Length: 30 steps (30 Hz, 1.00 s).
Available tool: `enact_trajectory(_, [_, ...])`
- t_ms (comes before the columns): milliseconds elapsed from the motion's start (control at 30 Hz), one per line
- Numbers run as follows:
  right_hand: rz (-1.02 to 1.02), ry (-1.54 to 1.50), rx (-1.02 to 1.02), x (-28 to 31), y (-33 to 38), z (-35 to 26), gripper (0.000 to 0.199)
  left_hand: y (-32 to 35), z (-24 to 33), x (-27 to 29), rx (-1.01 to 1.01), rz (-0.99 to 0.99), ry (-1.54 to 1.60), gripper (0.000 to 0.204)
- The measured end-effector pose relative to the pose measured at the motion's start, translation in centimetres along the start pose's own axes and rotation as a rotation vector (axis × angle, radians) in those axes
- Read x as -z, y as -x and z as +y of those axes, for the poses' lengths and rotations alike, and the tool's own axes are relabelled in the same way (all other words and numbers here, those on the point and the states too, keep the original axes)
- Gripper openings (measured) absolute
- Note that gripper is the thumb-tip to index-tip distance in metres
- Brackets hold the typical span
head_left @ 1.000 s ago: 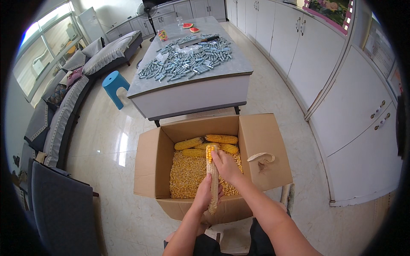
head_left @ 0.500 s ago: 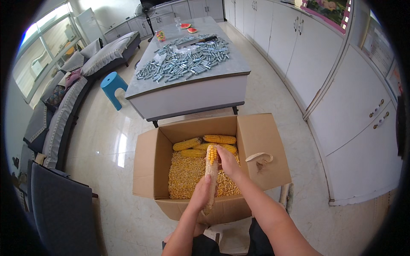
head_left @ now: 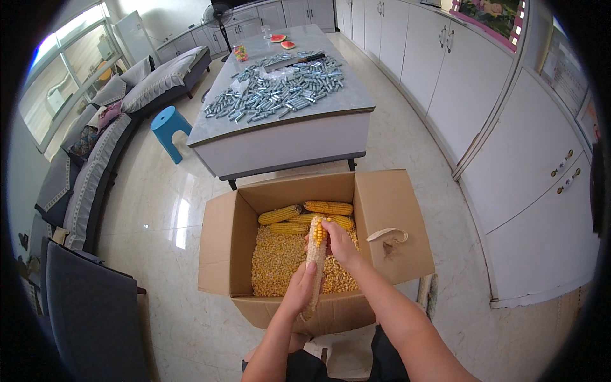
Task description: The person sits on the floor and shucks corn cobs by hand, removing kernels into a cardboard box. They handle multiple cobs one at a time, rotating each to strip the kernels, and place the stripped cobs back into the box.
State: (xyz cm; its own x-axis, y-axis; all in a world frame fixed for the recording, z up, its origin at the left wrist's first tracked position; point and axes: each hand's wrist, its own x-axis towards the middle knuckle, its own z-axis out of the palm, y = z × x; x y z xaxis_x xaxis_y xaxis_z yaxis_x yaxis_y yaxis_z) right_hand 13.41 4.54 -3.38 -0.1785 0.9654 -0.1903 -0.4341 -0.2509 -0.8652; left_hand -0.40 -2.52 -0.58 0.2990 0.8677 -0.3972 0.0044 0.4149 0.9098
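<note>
A mostly bare corn cob (head_left: 316,258) is held at a slant over an open cardboard box (head_left: 216,245). Yellow kernels remain in a patch at its far end. My left hand (head_left: 301,288) is closed round the cob's lower part. At the far end my right hand (head_left: 340,244) grips the cob, its thumb pressed on the kernels; its other fingers are partly hidden behind the cob. Loose corn kernels (head_left: 275,261) cover the bottom of the box. Several full ears of corn (head_left: 328,207) lie along the box's far side.
A strip of dry husk (head_left: 387,235) rests on the box's right flap. Beyond the box stands a table (head_left: 280,143) with a heap of small metal cylinders (head_left: 273,92), a knife (head_left: 307,58) and watermelon slices (head_left: 287,45). A blue stool (head_left: 168,130) and a sofa (head_left: 95,159) are left.
My right thumb has shifted slightly over the kernels at the cob's far end. My left hand keeps its hold, and the cob stays nearly in place.
</note>
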Motion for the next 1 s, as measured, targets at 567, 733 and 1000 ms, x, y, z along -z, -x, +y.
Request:
enact_trajectory(567, [0.026, -0.18, -0.125, -0.5, 0.4, -1.4, 0.031, -0.1, -0.4, 0.7, 0.024, -0.021, -0.001, 0.041])
enact_trajectory(733, [0.014, -0.216, -0.113, -0.3, 0.4, -1.4, 0.028, 0.3, 0.5, 0.8, 0.069, -0.038, -0.03, 0.04])
enact_trajectory(1000, [0.048, -0.166, -0.128, 0.0, 0.3, -1.1, 0.031, 0.3, 0.1, 0.4, -0.027, 0.0, -0.155, 0.035])
